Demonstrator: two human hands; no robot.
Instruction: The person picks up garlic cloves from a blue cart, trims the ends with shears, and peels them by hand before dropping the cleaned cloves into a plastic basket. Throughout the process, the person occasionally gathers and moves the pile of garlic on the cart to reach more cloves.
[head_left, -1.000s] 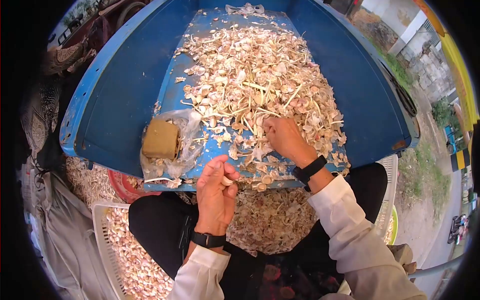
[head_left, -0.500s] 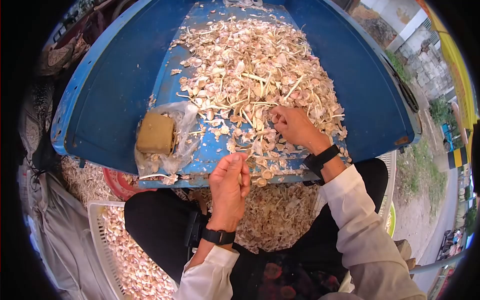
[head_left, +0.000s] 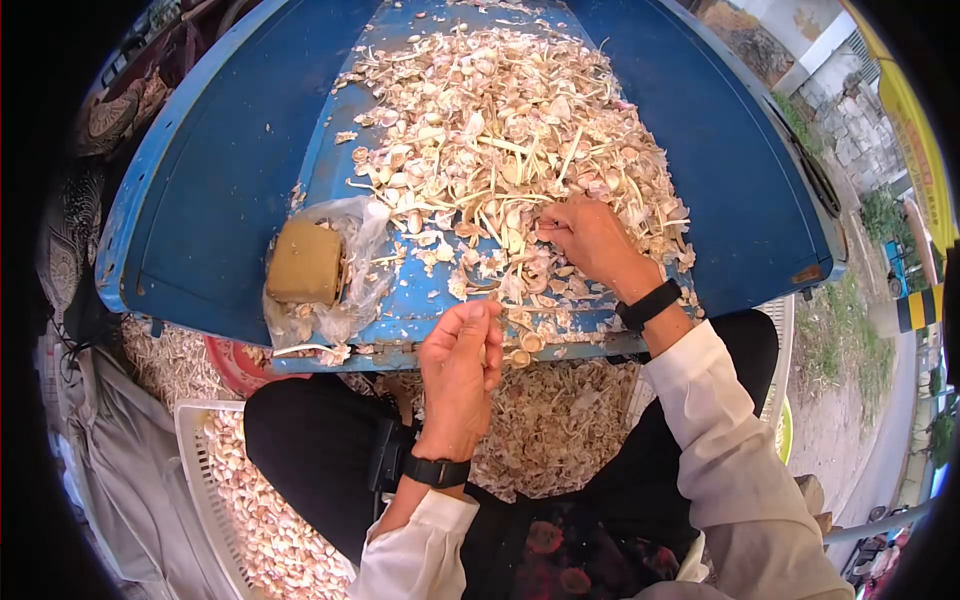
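A heap of garlic cloves, skins and dry stalks point(head_left: 500, 130) covers the middle of the blue metal surface point(head_left: 400, 300). My right hand point(head_left: 590, 238) rests at the heap's lower right part, its fingers bent together among the pieces; what they pinch, if anything, is hidden. At the front edge of the surface is my left hand point(head_left: 462, 350), with thumb and fingers pressed together. I cannot make out anything between them. Loose skins and root discs point(head_left: 527, 342) lie just right of my left hand.
A tan block point(head_left: 305, 262) sits on a clear plastic bag point(head_left: 365, 240) at left. Below left is a white basket point(head_left: 205, 480) of garlic cloves point(head_left: 270, 510). Skins point(head_left: 560, 430) are piled between my legs. Blue side walls point(head_left: 225, 150) flank the heap.
My right hand has shifted slightly, with its fingers still at the heap. My left hand stays at the front edge, closed. The view has moved a little.
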